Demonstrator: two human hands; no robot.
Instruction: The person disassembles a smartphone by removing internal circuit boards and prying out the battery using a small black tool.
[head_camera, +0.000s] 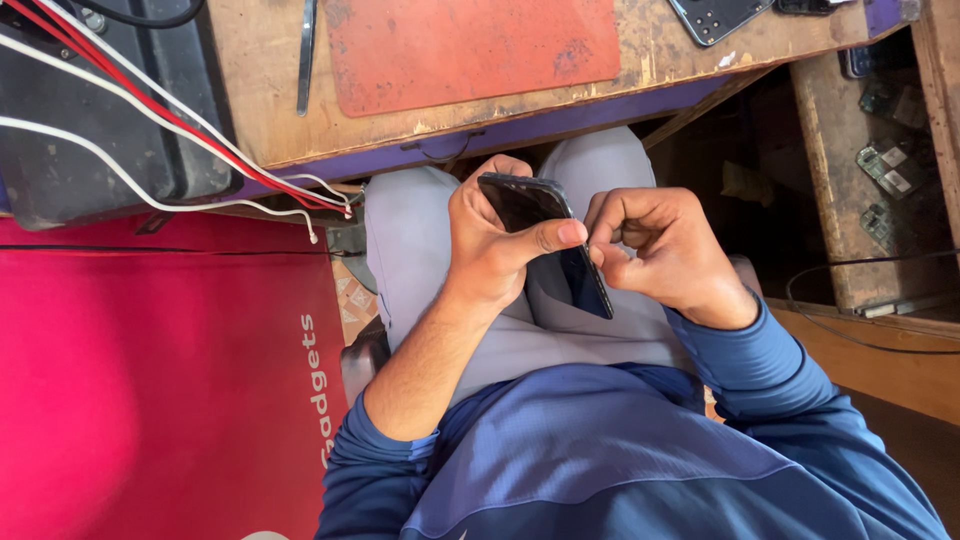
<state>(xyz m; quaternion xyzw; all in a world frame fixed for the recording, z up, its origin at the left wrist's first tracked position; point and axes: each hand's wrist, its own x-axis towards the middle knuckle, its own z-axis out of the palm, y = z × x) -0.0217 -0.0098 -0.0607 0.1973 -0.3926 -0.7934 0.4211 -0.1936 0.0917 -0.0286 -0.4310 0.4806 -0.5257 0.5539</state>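
While the left hand (490, 250) grips the dark phone (545, 235) over the lap, just below the wooden bench (660, 50), its thumb lies across the screen. At the phone's right edge the right hand (665, 255) is curled, fingertips pinched there. Judged step: working that edge; any further move needs steady support and light pressure.

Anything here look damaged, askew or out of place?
The wooden bench has a chipped, worn front edge, and loose red and white wires trail off it. The phone held by the left hand and right hand shows no visible damage.
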